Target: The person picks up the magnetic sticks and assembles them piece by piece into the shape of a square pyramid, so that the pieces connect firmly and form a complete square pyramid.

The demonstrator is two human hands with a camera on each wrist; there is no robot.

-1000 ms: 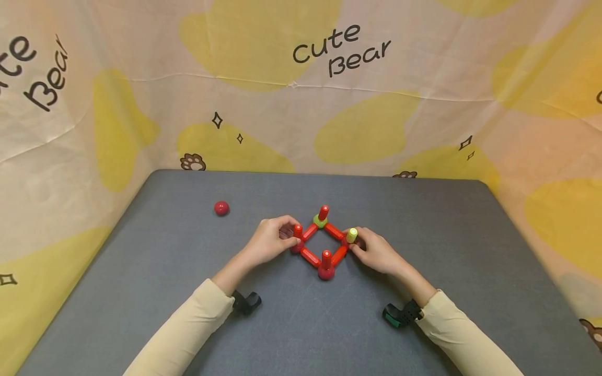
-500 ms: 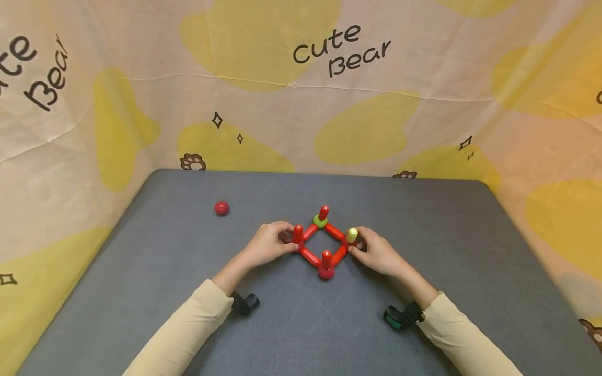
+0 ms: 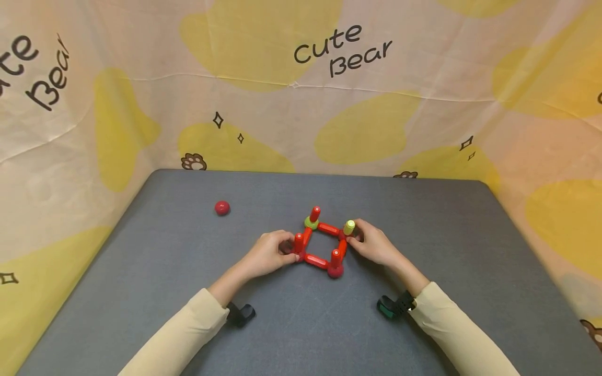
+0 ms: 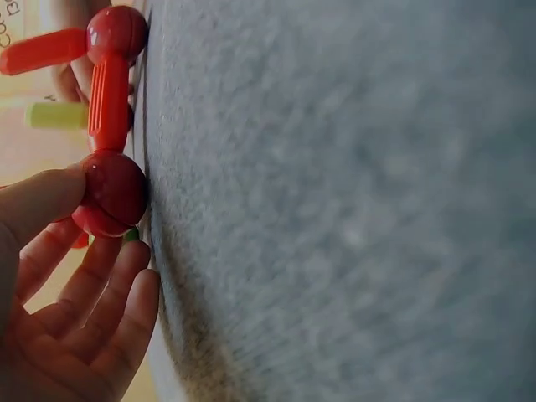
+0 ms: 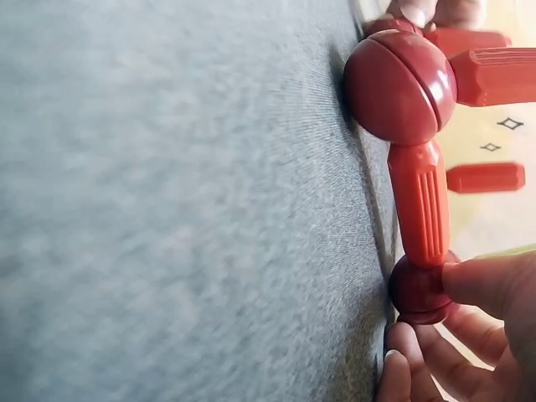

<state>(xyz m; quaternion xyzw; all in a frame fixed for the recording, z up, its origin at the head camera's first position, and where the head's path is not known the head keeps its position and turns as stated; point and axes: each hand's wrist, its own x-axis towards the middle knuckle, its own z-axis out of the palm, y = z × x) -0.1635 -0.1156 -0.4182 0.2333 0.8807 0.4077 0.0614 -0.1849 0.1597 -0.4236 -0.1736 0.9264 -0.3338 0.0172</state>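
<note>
A square frame of red magnetic rods (image 3: pixel 316 261) and balls lies flat on the table, with a short rod upright at each corner. My left hand (image 3: pixel 270 254) pinches the left corner's red ball (image 4: pixel 117 194), thumb on its near side. At the right corner, below a yellow-green upright rod (image 3: pixel 349 227), my right hand (image 3: pixel 376 246) holds another red ball (image 5: pixel 414 289) between thumb and fingers. The near corner ball (image 3: pixel 335 270) is red and untouched; the far one is a green ball (image 3: pixel 311 223). Both hands' fingertips are partly hidden in the head view.
A loose red ball (image 3: pixel 222 208) sits toward the back left of the grey table (image 3: pixel 301 334). Patterned cloth (image 3: pixel 263 62) hangs behind and along both sides. Each wrist wears a black camera strap.
The frame has turned counterclockwise on the table: its left corner came nearer, its right corner went farther, and the near ball shifted right. Both hands moved with it. The loose ball stayed put.
</note>
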